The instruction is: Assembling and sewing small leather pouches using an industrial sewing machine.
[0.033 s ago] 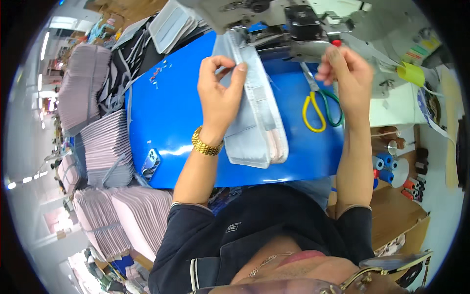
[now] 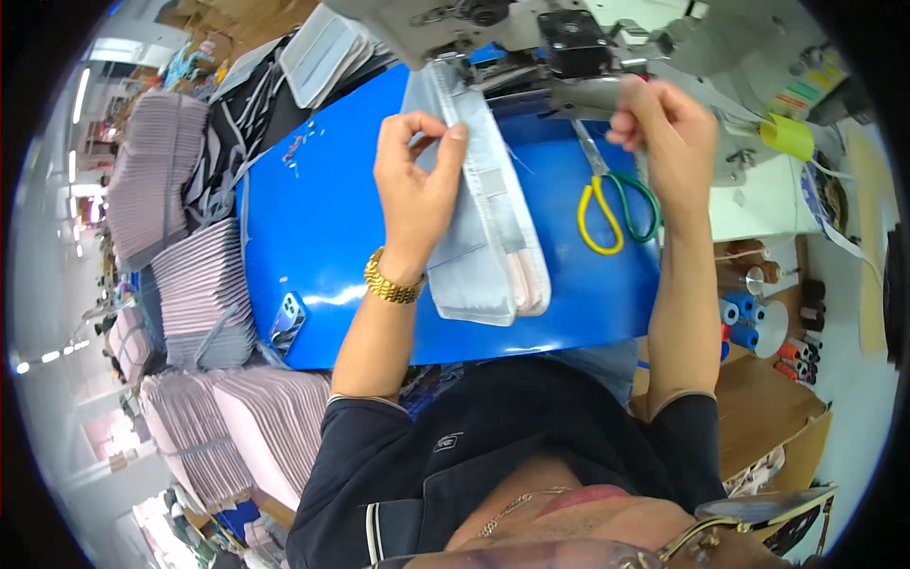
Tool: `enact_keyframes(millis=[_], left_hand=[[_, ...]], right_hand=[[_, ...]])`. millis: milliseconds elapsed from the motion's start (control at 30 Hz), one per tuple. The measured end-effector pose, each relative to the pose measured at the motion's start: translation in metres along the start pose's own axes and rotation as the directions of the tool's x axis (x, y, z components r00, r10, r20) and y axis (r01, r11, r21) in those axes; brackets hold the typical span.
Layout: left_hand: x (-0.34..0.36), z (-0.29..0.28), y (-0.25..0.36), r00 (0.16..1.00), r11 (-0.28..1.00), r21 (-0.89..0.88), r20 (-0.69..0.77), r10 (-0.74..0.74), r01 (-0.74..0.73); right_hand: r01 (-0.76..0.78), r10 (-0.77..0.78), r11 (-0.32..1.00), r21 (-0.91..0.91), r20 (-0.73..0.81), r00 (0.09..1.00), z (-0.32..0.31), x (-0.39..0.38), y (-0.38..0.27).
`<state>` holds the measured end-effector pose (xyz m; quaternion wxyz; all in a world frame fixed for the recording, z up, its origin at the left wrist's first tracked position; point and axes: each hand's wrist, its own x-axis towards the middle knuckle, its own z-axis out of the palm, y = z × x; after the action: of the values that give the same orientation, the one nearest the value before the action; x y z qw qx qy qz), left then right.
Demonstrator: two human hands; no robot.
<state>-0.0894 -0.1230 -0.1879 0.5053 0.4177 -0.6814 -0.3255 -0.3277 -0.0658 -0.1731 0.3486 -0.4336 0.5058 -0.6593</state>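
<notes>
A folded light-grey fabric piece (image 2: 479, 228) with stitched edges and a pale pink part at its near end lies on the blue tabletop. Its far end sits under the head of a sewing machine (image 2: 502, 43). My left hand (image 2: 417, 175), with a gold wristwatch, pinches thumb and forefinger at the fabric's left edge; its other fingers are mostly hidden. Off to the right, my right hand (image 2: 668, 133) is raised beside the machine with fingers curled against the thumb. Whatever it may hold is too small to make out. Scissors (image 2: 609, 204) with yellow and green handles lie just left of it.
A phone (image 2: 287, 318) rests at the table's near left corner. Tall bundled stacks of pinkish-grey panels (image 2: 199, 289) stand along the left. At the far left are more grey pieces (image 2: 327, 57). Thread spools (image 2: 744, 318) sit low on the right.
The whole view has shifted slightly. My right hand is a little farther up toward the machine, now covering more of a red knob. My left hand keeps its place on the fabric.
</notes>
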Motion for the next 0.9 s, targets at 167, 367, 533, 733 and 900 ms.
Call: enact_keyframes(millis=[167,367,533,733,900], left_hand=[[-0.006,-0.005,0.006,0.984,0.953,0.247,0.052,0.17,-0.178],[-0.028,-0.006,0.029,0.976,0.984,0.161,0.214,0.039,-0.075],[-0.022,-0.005,0.024,0.979,0.995,0.093,0.191,-0.064,0.047],[0.003,-0.002,0.01,0.985,0.996,0.071,0.162,-0.065,0.054],[0.024,0.004,-0.006,0.989,0.997,0.075,0.145,-0.008,-0.003]], right_hand=[[-0.086,0.087,0.996,-0.014,0.203,0.975,0.021,-0.022,0.013],[-0.097,0.086,0.995,0.007,0.393,0.915,0.061,-0.059,0.026],[-0.103,0.07,0.993,0.063,0.389,0.918,0.067,-0.052,0.033],[-0.098,0.043,0.987,0.125,0.379,0.924,0.077,-0.028,0.043],[-0.071,0.026,0.989,0.131,0.318,0.948,0.08,-0.016,0.049]])
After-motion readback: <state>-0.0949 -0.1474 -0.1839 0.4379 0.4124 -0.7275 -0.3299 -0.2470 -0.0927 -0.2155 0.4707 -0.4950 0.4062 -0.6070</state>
